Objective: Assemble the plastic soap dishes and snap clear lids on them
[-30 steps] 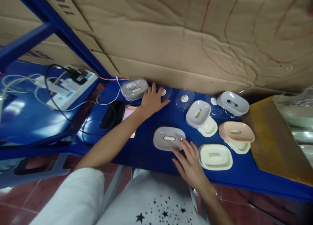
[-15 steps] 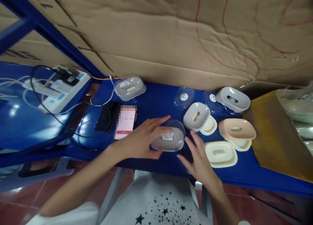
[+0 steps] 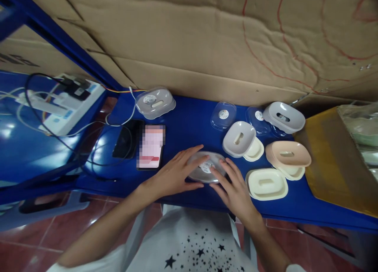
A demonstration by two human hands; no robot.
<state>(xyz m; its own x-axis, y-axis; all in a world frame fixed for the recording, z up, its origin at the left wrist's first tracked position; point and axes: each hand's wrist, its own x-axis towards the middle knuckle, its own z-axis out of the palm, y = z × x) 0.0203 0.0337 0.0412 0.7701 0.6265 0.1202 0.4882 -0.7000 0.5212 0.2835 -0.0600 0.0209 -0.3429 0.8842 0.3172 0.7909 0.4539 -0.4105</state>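
Observation:
A grey oval dish under a clear lid (image 3: 211, 177) with a round sticker lies near the table's front edge. My left hand (image 3: 177, 171) is at its left side, fingers spread, fingertips on the lid. From the right, my right hand (image 3: 233, 187) touches the lid with its fingers apart. Just beyond my right hand are a grey dish (image 3: 246, 136) on a cream piece (image 3: 254, 150) and a cream oval tray (image 3: 273, 191). Further right, a peach dish (image 3: 301, 153) rests on another cream piece.
Clear lids (image 3: 223, 124) and another grey dish (image 3: 295, 120) are along the back. At the left are a lidded grey dish (image 3: 168, 102), a lit phone (image 3: 152, 146), a dark phone (image 3: 122, 146) and a power strip (image 3: 96, 94). A cardboard box (image 3: 327, 161) stands right.
My right hand has moved left onto the lid, which now sits squarely over the grey dish. Both hands now touch it. The view has shifted slightly.

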